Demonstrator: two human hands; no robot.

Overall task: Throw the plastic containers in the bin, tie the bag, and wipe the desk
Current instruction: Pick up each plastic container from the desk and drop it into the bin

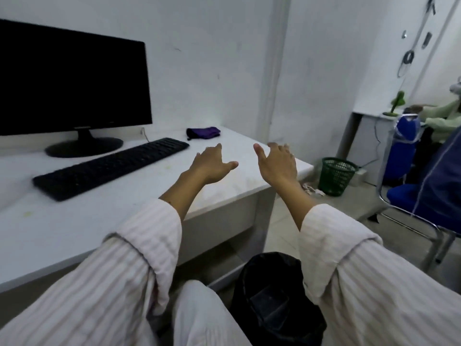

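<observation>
Black-bagged bin (272, 295) sits lowest, under both empty, spread hands, left hand (212, 163) and right hand (277, 163), while the purple cloth (203, 133) lies ahead on the desk (74, 221), nearer the left.

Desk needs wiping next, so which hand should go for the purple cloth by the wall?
Left, probably. The left hand hovers open over the desk, nearer the purple cloth. The right hand, also open, is out over the desk's corner.

office | monitor (72, 78) | keyboard (109, 166) | desk (74, 221) | blue chair (409, 196)
</observation>
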